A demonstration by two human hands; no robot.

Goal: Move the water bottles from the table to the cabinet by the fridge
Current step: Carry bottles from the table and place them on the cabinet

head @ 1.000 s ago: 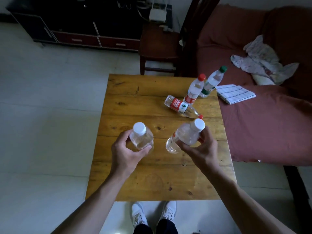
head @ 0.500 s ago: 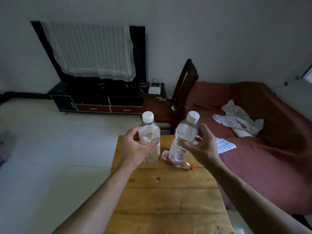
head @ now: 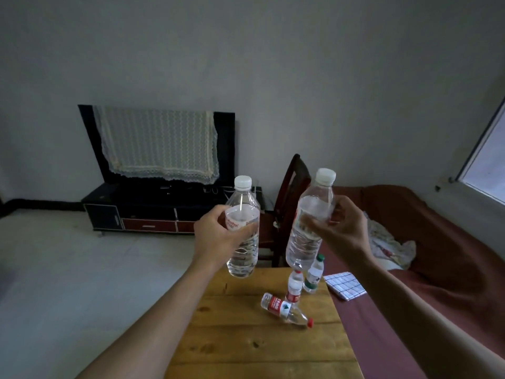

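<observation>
Two white-capped bottles upright, left hand and right hand each grasping one; three remain on worktop, lower centre.

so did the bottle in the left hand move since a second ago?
Yes. The bottle in the left hand has gone up: it was low over the wooden table, and now hangs above the table's far edge, cap level with the TV cabinet.
</observation>
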